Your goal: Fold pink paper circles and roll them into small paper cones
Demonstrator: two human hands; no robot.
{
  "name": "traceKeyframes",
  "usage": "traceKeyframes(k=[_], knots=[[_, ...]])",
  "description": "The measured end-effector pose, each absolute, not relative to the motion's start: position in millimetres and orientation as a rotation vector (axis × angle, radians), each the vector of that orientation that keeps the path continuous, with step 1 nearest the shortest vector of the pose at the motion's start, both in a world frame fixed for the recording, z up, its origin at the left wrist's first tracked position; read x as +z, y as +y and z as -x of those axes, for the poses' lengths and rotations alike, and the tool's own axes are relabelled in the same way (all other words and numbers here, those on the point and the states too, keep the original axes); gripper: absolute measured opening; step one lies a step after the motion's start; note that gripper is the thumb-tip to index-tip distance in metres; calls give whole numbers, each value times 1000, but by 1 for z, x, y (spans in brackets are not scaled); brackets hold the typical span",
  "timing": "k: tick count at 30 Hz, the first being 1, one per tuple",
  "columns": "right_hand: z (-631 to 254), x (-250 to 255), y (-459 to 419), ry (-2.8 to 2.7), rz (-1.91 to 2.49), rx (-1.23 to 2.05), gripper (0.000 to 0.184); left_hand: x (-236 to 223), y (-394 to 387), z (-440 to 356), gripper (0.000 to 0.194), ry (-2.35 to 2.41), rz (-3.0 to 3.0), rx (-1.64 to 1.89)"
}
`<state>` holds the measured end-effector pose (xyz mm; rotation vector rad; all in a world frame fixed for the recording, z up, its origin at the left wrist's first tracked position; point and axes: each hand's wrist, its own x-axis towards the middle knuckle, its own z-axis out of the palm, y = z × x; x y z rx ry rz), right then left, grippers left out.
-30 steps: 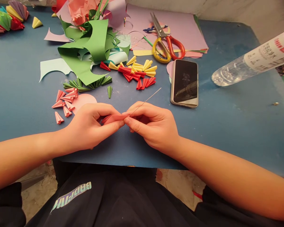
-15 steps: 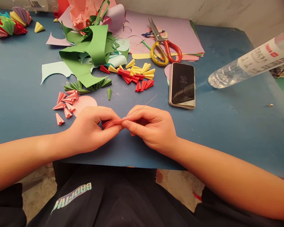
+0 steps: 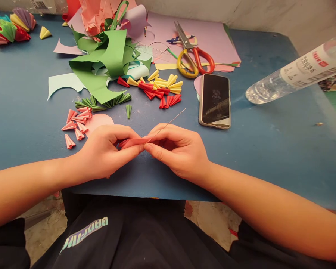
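Between my two hands, close to the table's front edge, is a piece of folded pink paper (image 3: 132,142). My left hand (image 3: 108,151) pinches it from the left, partly hiding its folds. The fingertips of my right hand (image 3: 182,149) close on its right end. From there a thin, straight strand (image 3: 169,123), like a needle or stiff thread, slants up to the right; I cannot tell which. Behind my left hand lie a flat pink paper circle (image 3: 99,123) and several small pink paper cones (image 3: 80,121).
Farther back are green paper cones (image 3: 128,111), red and yellow cones (image 3: 159,89) and green paper scraps (image 3: 114,52). Scissors (image 3: 194,56) rest on lilac sheets (image 3: 212,37). A phone (image 3: 215,101) and a tilted water bottle (image 3: 291,74) are to the right.
The pink paper has turned a little between my fingers and shows a broader face. More of the thin strand now shows above my right hand. Both hands stay nearly in place.
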<state>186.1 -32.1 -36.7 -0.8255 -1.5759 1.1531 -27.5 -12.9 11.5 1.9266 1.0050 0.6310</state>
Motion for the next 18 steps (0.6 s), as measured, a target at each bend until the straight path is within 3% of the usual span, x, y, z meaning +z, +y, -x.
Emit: traceKeyframes(k=[8, 18], knots=[[-183, -36, -34, -1478, 852, 1212, 5, 9, -14, 27, 25, 1035, -1916, 600], [-182, -37, -32, -1420, 796, 1263, 9, 11, -14, 26, 17, 932, -2073, 701]])
